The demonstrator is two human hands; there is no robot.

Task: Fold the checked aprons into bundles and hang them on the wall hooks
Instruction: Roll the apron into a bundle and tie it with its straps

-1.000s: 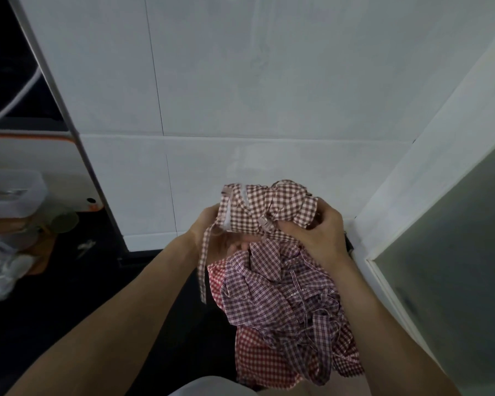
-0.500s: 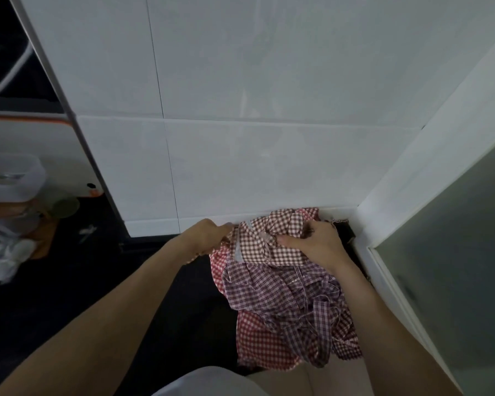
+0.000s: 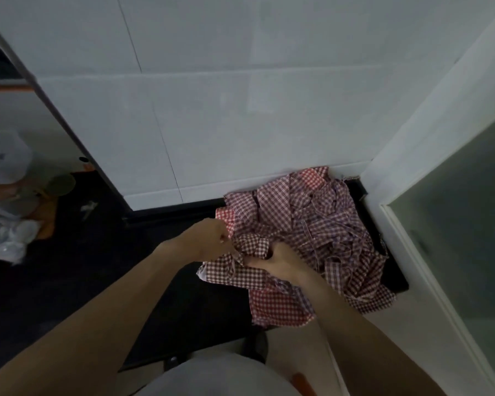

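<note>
Your aprons point(image 3: 312, 224) lie in a crumpled checked heap right of centre, some red-and-white, some duller purple-brown, with loose ties tangled across the top. The heap sits in the corner where the white tiled wall point(image 3: 212, 110) meets a white door frame point(image 3: 412, 167) at right. Your left hand point(image 3: 209, 238) pinches a fold at the heap's near left edge; your right hand point(image 3: 280, 260) has its fingers curled round a bunched brown-checked piece beside it. Blurred white clutter point(image 3: 6, 235) sits on the dark floor at far left.
</note>
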